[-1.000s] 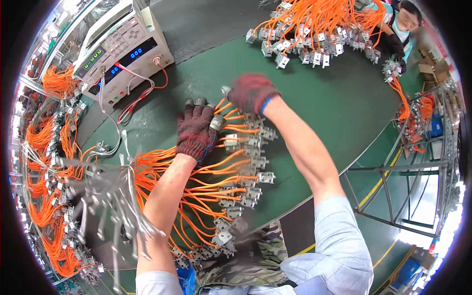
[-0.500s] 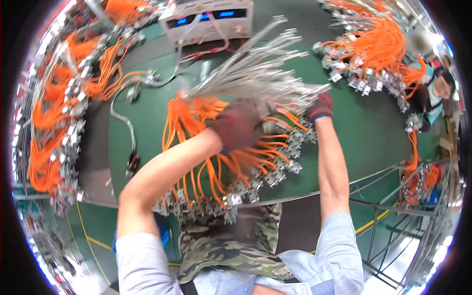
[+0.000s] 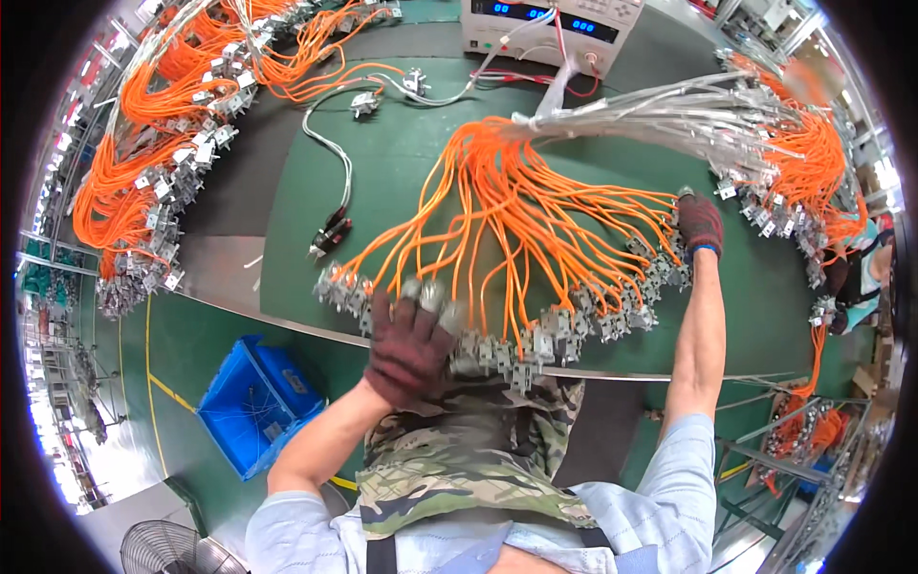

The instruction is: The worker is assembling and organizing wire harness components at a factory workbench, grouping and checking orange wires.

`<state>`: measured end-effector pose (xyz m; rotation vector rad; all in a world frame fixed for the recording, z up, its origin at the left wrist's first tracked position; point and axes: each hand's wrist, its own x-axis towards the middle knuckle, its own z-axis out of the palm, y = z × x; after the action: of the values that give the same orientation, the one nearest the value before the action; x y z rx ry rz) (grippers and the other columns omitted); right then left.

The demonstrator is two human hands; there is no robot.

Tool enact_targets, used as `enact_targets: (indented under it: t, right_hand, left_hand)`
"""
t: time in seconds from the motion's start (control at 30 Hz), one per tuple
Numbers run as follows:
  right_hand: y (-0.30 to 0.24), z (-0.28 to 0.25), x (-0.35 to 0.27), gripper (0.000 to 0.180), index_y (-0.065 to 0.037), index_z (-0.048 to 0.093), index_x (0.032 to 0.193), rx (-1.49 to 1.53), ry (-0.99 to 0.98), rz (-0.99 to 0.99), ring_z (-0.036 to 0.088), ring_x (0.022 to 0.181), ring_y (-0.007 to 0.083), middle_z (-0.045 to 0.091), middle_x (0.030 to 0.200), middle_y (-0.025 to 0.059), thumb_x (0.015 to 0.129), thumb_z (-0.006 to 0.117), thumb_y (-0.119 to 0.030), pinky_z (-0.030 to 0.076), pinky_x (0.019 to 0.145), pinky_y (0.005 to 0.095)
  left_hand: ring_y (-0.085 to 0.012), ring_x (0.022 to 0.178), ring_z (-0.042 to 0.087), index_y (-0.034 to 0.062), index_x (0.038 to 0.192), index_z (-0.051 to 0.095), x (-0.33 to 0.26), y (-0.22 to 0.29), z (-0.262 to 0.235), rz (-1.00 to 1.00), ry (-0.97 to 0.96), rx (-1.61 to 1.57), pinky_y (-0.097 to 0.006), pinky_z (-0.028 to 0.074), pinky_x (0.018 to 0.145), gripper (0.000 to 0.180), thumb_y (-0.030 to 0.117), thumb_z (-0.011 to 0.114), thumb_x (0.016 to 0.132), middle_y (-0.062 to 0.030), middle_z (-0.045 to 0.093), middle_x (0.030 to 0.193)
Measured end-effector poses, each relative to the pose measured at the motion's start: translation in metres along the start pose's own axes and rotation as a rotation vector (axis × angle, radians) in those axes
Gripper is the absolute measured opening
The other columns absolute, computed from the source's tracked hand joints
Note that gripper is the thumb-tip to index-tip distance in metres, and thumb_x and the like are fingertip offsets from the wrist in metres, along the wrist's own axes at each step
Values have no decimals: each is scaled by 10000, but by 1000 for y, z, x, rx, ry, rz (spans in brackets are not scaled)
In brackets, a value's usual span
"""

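Observation:
A fan of orange wires (image 3: 516,210) spreads over the green table mat (image 3: 382,163), each wire ending in a small metal-and-white connector along the near edge. My left hand (image 3: 409,346), in a dark red knit glove, presses on the connectors (image 3: 449,330) at the near left of the fan. My right hand (image 3: 700,225), in the same kind of glove, rests on the connectors at the fan's right end. The wires gather at the far end into a bundle of grey sleeved leads (image 3: 669,115).
A white bench instrument with blue displays (image 3: 550,24) stands at the back. More orange wire harnesses (image 3: 163,143) lie at the left and at the right (image 3: 813,163). A black plug on a white cable (image 3: 330,230) lies on the mat. A blue crate (image 3: 253,402) sits on the floor.
The view has swung so the fan lies more in front of me. My left hand moved down to the near-edge connectors; my right hand slid out to the fan's right end.

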<state>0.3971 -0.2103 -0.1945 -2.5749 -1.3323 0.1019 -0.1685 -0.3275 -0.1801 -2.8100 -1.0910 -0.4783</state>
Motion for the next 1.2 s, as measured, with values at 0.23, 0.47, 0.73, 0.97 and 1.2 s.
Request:
enact_targets:
  t: [0.23, 0.47, 0.73, 0.97, 1.2]
  right_hand:
    - [8, 1, 12, 547, -41, 765, 1156, -167, -25, 24, 656, 1173, 507, 705, 1234, 287, 1032, 455, -474, 509, 1010, 571]
    - [13, -8, -49, 571, -26, 769, 1158, -99, -28, 185, 670, 1164, 503, 714, 1240, 271, 1051, 438, -478, 527, 1009, 566]
    - [-60, -54, -124, 407, -74, 781, 1192, -86, 541, -288, 696, 1115, 429, 747, 1205, 219, 998, 639, -402, 553, 981, 514]
    - [-197, -60, -262, 524, -156, 706, 1318, 349, -108, -1134, 649, 1223, 326, 708, 1255, 86, 808, 803, -227, 484, 1068, 494]
    - [-189, -23, -273, 472, -175, 716, 1258, 165, 0, -1166, 650, 1153, 300, 703, 1226, 69, 797, 788, -244, 427, 1089, 525]
  left_hand:
    - [-449, 1351, 544, 137, 1452, 638, 53, -40, 12, 58, 15, -4, -719, 295, 1165, 746, 445, 769, 785, -175, 582, 1499]
    - [-459, 1426, 508, 166, 1449, 628, 58, -83, 15, 80, 62, 28, -701, 222, 1250, 692, 516, 744, 864, -158, 593, 1494]
    - [-506, 1485, 409, 115, 1433, 636, 44, -5, -20, -152, -44, -281, -738, 183, 1222, 846, 588, 825, 757, -226, 531, 1547]
    - [-487, 1432, 452, 54, 1163, 698, 38, 28, 21, -242, 75, -198, -806, 214, 1155, 656, 566, 815, 771, -208, 560, 1505]
    - [-445, 1457, 465, 83, 1259, 678, 37, 6, 19, -195, 44, -141, -816, 208, 1171, 596, 441, 797, 797, -171, 586, 1480]
